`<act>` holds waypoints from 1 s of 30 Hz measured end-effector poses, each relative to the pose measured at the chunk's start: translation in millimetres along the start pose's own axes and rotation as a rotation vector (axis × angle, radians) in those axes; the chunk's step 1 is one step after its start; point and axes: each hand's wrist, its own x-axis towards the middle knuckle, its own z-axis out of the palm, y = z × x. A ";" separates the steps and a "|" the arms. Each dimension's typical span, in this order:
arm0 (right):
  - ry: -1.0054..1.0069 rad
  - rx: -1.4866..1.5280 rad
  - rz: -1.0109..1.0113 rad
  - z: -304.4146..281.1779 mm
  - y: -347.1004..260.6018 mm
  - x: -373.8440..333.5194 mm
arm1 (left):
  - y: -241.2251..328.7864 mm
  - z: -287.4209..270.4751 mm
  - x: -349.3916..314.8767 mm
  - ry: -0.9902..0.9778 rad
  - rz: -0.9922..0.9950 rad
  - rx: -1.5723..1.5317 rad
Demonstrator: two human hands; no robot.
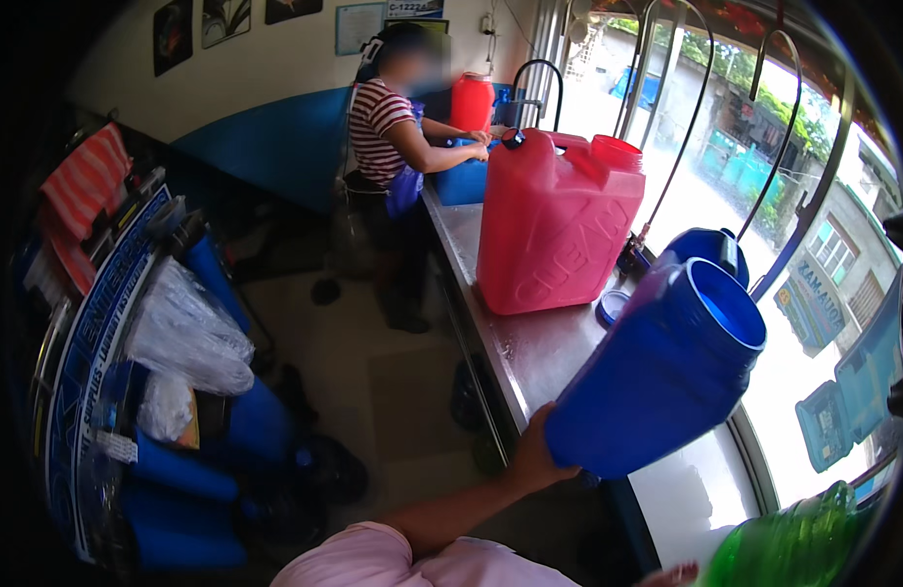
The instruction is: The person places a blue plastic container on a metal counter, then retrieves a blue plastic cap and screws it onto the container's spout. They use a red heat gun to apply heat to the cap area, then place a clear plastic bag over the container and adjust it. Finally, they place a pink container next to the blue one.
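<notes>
My left hand [537,455] grips a big blue plastic container [647,391] near its base. The container is tilted, its wide round mouth uncovered and turned up to the right. Only part of my right hand [672,576] shows at the lower edge, close to a green translucent bottle [789,543]; its grip is hidden. Beyond the blue container, a large red jerry can [559,225] stands upright on the metal counter [515,357], its wide neck uncapped and a small black cap on its other spout. A round blue-and-white lid [613,307] lies beside it.
A person in a striped shirt [378,122] works at the counter's far end, hands on a blue container [461,181] near a red one [473,103]. Another blue container [710,249] stands by the window. Thin curved pipes [705,117] hang over the counter. Plastic-wrapped goods [192,328] are stacked left.
</notes>
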 end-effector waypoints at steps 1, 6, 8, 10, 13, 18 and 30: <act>-0.004 0.008 0.008 50.9 -59.8 -16.1 | -1.4 -1.5 3.7 -0.012 0.017 -0.006; -0.373 0.164 -0.168 232.1 -274.0 13.7 | -13.3 0.8 37.5 -0.164 0.116 0.021; -0.349 0.076 -0.224 252.2 -265.2 15.1 | -21.1 -30.1 87.1 -0.132 0.156 0.136; -0.345 0.066 -0.124 265.5 -283.0 12.1 | 22.8 -75.6 164.0 -0.101 0.457 0.410; -0.270 -0.026 -0.086 274.0 -294.3 6.0 | 69.1 -102.4 280.8 0.048 0.736 0.715; -0.154 -0.016 -0.504 319.1 -354.6 -16.1 | 108.8 -127.8 440.7 0.191 0.724 1.271; -0.261 -1.138 -1.215 311.9 -328.8 2.0 | 118.4 -177.2 475.8 -0.137 0.427 1.101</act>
